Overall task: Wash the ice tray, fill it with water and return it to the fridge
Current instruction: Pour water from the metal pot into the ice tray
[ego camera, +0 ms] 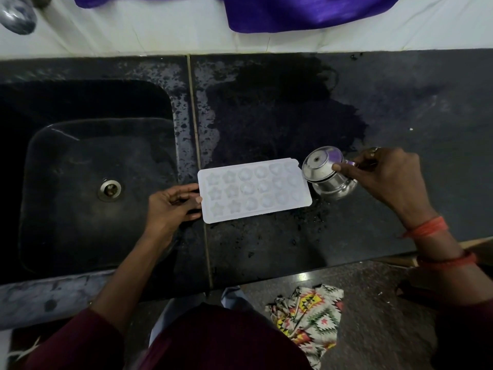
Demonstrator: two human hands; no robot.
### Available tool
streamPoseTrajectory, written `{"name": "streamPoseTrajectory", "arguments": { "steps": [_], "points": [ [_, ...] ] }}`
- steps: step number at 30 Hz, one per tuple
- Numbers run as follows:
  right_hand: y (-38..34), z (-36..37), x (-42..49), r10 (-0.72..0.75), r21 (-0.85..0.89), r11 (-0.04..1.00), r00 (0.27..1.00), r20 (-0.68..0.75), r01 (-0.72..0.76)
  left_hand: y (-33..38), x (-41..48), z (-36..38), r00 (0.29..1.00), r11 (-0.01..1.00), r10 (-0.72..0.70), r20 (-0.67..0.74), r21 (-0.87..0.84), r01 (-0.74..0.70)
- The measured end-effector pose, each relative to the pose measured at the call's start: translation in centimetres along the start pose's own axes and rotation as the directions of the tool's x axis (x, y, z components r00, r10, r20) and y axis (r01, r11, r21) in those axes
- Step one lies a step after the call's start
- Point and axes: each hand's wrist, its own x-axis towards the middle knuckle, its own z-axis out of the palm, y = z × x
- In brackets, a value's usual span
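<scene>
A white ice tray (254,189) with star, round and heart moulds lies flat on the wet black counter (306,244), just right of the sink. My left hand (172,206) holds its left short edge, thumb on top and fingers curled under. My right hand (386,177) grips a small steel pot (326,173) by its rim, thumb over the mouth. The pot is tilted towards the tray's right end, its mouth facing the tray. I cannot tell whether water is flowing.
A black stone sink (80,182) with a metal drain (110,188) lies at the left. A tap (17,16) shows at the top left, purple cloth (293,12) hangs at the back wall. A patterned cloth (309,316) lies on the floor below the counter edge.
</scene>
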Motion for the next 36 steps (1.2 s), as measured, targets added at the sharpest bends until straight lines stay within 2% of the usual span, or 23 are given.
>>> {"name": "streamPoseTrajectory", "arguments": {
  "steps": [7,29,36],
  "points": [
    [0.2,-0.2,0.2,-0.041,-0.047,0.998,0.999,-0.008,0.040,-0.1,0.0,0.0,1.000,1.000,0.003,0.006,-0.004,-0.003],
    [0.4,-0.4,0.5,-0.036,-0.083,0.996,0.999,-0.013,0.035,-0.5,0.5,-0.4,1.000,1.000,0.002,0.018,0.007,-0.002],
    [0.0,-0.3,-0.4,0.103,0.003,0.995,0.995,-0.002,-0.103,-0.4,0.4,-0.3,1.000,1.000,0.000,0.020,-0.003,0.000]
  ]
}}
